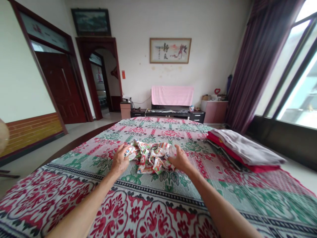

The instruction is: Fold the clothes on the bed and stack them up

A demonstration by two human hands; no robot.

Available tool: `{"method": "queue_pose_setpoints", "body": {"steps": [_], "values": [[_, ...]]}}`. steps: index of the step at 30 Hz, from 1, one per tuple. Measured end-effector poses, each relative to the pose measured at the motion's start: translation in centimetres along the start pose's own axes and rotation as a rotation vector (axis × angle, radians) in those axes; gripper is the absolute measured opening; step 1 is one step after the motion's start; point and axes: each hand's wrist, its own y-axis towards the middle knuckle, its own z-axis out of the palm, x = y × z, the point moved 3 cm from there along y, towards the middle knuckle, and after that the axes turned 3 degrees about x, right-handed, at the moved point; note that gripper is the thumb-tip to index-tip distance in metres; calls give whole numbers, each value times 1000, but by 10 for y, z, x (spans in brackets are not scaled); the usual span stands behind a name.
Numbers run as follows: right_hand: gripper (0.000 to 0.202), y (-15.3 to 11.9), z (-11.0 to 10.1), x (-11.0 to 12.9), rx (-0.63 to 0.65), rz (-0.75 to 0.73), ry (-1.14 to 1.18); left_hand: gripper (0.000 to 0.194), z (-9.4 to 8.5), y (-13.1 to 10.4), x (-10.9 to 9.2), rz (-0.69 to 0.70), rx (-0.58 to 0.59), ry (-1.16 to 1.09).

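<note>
A loose heap of crumpled wrappers [151,157], white with red, green and orange print, lies on the patterned cloth in front of me. My left hand [121,158] rests at the left end of the heap, fingers and thumb apart and touching its edge. At the opposite end, my right hand [180,159] has its thumb spread from the fingers against the pile. Both hands cup the heap from the sides without a closed grip. Some fingertips are hidden behind the wrappers.
A red, green and white floral cloth [133,205] covers the large surface. Folded clothes [242,148], grey over red, are stacked at the right. Beyond stand a low black cabinet [197,117] and a pink cloth [172,95] draped above it. A purple curtain [260,62] hangs beside the window.
</note>
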Motion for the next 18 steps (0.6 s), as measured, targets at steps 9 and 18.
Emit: {"method": "queue_pose_setpoints", "body": {"steps": [9, 18], "values": [[37, -11, -13, 27, 306, 119, 256, 52, -10, 3, -12, 62, -79, -59], [40, -13, -53, 56, 539, 80, 1006, 45, -38, 17, 13, -301, -182, -253]]}}
